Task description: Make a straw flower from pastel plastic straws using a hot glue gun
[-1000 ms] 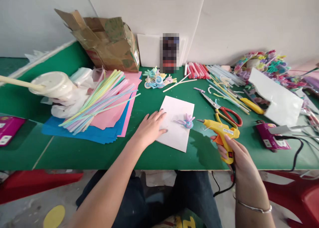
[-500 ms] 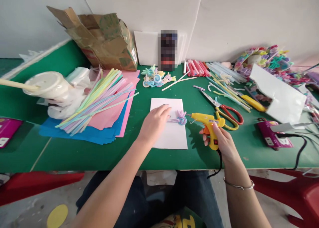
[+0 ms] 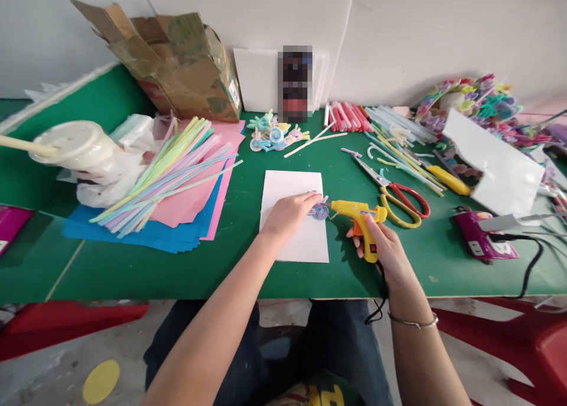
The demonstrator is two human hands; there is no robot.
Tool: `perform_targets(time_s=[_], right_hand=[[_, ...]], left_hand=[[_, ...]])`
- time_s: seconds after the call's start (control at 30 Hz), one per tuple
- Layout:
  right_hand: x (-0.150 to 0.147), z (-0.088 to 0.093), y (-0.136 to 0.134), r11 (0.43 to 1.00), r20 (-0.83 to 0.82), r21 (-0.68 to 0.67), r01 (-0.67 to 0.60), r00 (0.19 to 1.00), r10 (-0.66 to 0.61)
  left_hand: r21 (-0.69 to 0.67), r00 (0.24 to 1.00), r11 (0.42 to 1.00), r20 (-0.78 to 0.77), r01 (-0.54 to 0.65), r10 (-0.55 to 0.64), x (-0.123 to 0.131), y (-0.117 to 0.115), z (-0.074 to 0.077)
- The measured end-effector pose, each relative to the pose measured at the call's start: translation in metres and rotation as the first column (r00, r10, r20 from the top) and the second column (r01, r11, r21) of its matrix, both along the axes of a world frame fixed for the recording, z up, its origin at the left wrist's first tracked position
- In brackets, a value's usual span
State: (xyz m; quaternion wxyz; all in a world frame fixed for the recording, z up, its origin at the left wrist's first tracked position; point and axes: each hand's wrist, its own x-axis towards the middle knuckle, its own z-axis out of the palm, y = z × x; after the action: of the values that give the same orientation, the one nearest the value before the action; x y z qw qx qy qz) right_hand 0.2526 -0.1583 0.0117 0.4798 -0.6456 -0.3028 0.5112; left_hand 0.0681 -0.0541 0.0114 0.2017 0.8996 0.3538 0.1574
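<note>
A yellow hot glue gun with an orange trigger is in my right hand, fingers wrapped around its handle. Its nozzle points left and meets the edge of a small curled pipe-cleaner shape in purple and blue. That piece lies on white paper. My left hand reaches over the paper, closed at the fingertips on the shape's upper left side, which hides part of it. Red-and-yellow-handled scissors lie to the right of the glue gun.
Bundled pipe cleaners rest on coloured sheets at left, near a lidded cup and a cardboard box. Finished curled pieces lie behind the paper. At right are a yellow cutter and a purple power strip with cables.
My left hand has slid right along the paper onto the pipe-cleaner shape. The glue gun's nozzle has come up against the shape. The view has shifted slightly.
</note>
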Motion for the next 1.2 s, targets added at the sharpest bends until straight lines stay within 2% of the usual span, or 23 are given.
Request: perform_targets(time_s=[0.33,0.67,1.2], right_hand=[[-0.0057,-0.0003,0.0030,0.998,-0.003,0.008,0.061,0.998,-0.061],[-0.0019,-0.0065,0.0038,1.000,0.051,-0.002,-0.010,0.999,0.010],[-0.0006,-0.0054,0.0047,0.999,0.064,0.034,-0.038,0.997,0.036]], left_hand=[[-0.029,0.999,0.999,0.047,-0.018,0.020,0.0000,0.0035,-0.0021],[-0.038,0.998,0.999,0.064,-0.017,0.020,0.0005,0.0031,-0.0032],[-0.012,0.998,1.000,0.066,-0.016,0.017,0.0003,0.0048,-0.0053]])
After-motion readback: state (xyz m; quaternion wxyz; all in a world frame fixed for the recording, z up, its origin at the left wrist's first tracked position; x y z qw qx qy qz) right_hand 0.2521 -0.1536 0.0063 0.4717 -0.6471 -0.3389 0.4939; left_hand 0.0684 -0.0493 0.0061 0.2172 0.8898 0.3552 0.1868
